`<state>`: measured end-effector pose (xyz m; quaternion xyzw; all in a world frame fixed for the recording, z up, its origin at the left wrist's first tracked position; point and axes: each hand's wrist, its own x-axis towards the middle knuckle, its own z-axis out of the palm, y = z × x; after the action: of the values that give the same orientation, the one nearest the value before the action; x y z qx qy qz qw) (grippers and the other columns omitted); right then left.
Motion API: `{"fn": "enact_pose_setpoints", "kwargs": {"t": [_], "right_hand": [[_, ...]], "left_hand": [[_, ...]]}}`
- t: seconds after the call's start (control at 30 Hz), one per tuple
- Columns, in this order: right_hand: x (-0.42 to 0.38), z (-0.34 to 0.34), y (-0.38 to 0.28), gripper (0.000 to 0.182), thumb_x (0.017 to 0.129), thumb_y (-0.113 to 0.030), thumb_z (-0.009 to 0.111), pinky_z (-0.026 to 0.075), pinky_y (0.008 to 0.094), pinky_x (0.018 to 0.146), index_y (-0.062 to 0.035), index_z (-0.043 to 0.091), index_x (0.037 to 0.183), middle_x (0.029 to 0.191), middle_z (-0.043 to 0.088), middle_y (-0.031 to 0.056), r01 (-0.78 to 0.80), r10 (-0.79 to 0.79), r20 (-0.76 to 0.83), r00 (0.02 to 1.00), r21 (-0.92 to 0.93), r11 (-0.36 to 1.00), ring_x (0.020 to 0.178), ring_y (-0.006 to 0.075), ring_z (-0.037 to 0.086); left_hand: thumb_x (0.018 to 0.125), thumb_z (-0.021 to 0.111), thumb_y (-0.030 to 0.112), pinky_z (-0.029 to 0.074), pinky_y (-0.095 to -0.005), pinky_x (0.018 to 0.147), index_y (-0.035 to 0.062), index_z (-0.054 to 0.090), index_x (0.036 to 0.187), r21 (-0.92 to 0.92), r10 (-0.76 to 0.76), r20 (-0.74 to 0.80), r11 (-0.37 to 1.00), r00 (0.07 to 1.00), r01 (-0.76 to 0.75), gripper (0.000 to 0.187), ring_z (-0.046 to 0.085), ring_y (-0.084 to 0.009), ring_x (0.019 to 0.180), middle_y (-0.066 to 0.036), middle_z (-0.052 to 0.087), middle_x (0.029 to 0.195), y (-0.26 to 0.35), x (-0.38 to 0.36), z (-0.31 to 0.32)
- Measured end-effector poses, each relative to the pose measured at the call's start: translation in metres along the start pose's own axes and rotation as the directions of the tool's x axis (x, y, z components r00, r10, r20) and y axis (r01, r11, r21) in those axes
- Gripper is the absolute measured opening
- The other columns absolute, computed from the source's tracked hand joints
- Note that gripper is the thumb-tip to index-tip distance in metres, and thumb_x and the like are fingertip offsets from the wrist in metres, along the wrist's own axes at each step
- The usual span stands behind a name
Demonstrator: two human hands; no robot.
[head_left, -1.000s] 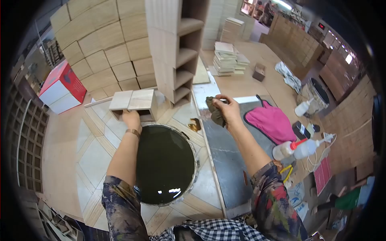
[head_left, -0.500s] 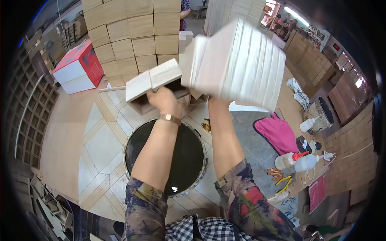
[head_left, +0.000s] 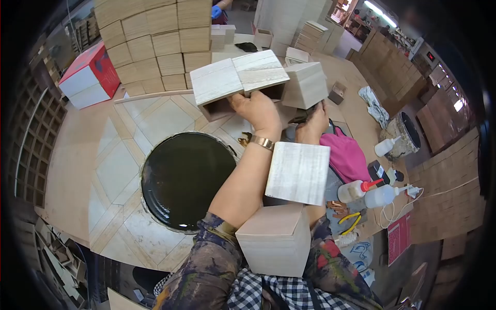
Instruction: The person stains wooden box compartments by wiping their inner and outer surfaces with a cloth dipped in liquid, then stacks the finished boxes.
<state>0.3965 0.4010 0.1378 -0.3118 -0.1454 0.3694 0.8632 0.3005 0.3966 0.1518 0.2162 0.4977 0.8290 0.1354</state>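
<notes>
Two pale wooden boxes [head_left: 240, 75] sit side by side with their hollow sides facing down and toward me. My left hand [head_left: 257, 109] grips them at the inner edges where they meet. My right hand [head_left: 314, 124] is curled at the lower edge of another pale box [head_left: 305, 85], with something dark at its fingers. A whitish box [head_left: 298, 173] rests over my right forearm, and a further pale box [head_left: 274, 240] lies against my lap and sleeves. On the left stands a round tub of dark liquid [head_left: 188, 181].
Stacked wooden blocks [head_left: 155, 46] rise behind the table beside a red and white carton [head_left: 90, 75]. At right are a pink cloth [head_left: 341, 152], squeeze bottles [head_left: 356, 191], yellow pliers [head_left: 351, 223] and a bucket [head_left: 400, 137]. A person's gloved hand [head_left: 217, 11] shows far back.
The boxes that were stacked above my right arm are now spread between my right hand, forearm and lap. My left hand has moved right with its two boxes. The view has shifted.
</notes>
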Motion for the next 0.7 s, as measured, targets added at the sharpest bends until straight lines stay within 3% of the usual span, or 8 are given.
{"fn": "enact_pose_setpoints", "kwargs": {"t": [0.2, 0.3, 0.5, 0.57, 0.7], "right_hand": [[0.039, -0.064, -0.004, 0.024, 0.088, -0.005, 0.064, 0.051, 0.0249, 0.079, 0.006, 0.062, 0.11, 0.101, 0.065, 0.0083, 0.022, -0.012, 0.047, 0.999, -0.216, 0.976, 0.089, 0.0149, 0.063], [0.049, -0.081, -0.011, 0.023, 0.087, -0.003, 0.064, 0.053, 0.0258, 0.077, 0.0048, 0.063, 0.108, 0.1, 0.067, 0.0103, 0.026, 0.001, 0.085, 0.996, -0.322, 0.946, 0.089, 0.0157, 0.065], [0.064, -0.104, -0.022, 0.023, 0.087, -0.004, 0.064, 0.054, 0.0272, 0.076, 0.0045, 0.063, 0.109, 0.101, 0.067, 0.0113, 0.093, -0.05, 0.141, 0.989, -0.321, 0.942, 0.088, 0.0168, 0.066], [0.057, -0.097, -0.037, 0.023, 0.088, -0.004, 0.064, 0.054, 0.0262, 0.077, 0.0046, 0.063, 0.109, 0.101, 0.067, 0.0109, 0.103, -0.058, 0.151, 0.987, -0.311, 0.945, 0.088, 0.016, 0.065], [0.039, -0.075, -0.061, 0.018, 0.088, -0.006, 0.065, 0.051, 0.0243, 0.077, 0.0038, 0.065, 0.104, 0.097, 0.066, 0.0078, 0.146, -0.082, 0.228, 0.97, -0.28, 0.949, 0.086, 0.0125, 0.063]], "left_hand": [[0.087, 0.058, 0.003, 0.041, -0.0299, 0.079, -0.005, 0.054, 0.094, 0.007, 0.017, -0.043, 1.0, 0.999, -0.017, 0.011, 0.047, -0.0191, 0.081, -0.008, 0.054, 0.091, -0.019, 0.007, 0.007], [0.086, 0.055, 0.002, 0.035, -0.0425, 0.098, -0.0099, 0.054, 0.11, -0.06, -0.062, 0.037, 0.996, 0.997, 0.064, 0.027, 0.049, -0.0371, 0.106, -0.024, 0.054, 0.114, -0.022, 0.012, 0.009], [0.087, 0.055, 0.003, 0.04, -0.0382, 0.092, -0.0104, 0.053, 0.108, -0.125, -0.026, 0.066, 0.992, 0.998, 0.034, 0.025, 0.054, -0.0324, 0.098, -0.022, 0.058, 0.108, 0.004, 0.015, 0.001], [0.087, 0.054, 0.001, 0.043, -0.0364, 0.087, -0.0095, 0.053, 0.104, -0.191, 0.03, 0.03, 0.981, 0.999, -0.023, 0.02, 0.056, -0.0274, 0.089, -0.019, 0.061, 0.098, 0.011, 0.031, -0.002], [0.083, 0.05, -0.005, 0.045, -0.0326, 0.079, -0.0031, 0.054, 0.103, -0.243, -0.012, 0.149, 0.969, 0.989, 0.048, 0.02, 0.054, -0.0186, 0.082, -0.01, 0.059, 0.094, 0.05, 0.078, -0.042]]}}
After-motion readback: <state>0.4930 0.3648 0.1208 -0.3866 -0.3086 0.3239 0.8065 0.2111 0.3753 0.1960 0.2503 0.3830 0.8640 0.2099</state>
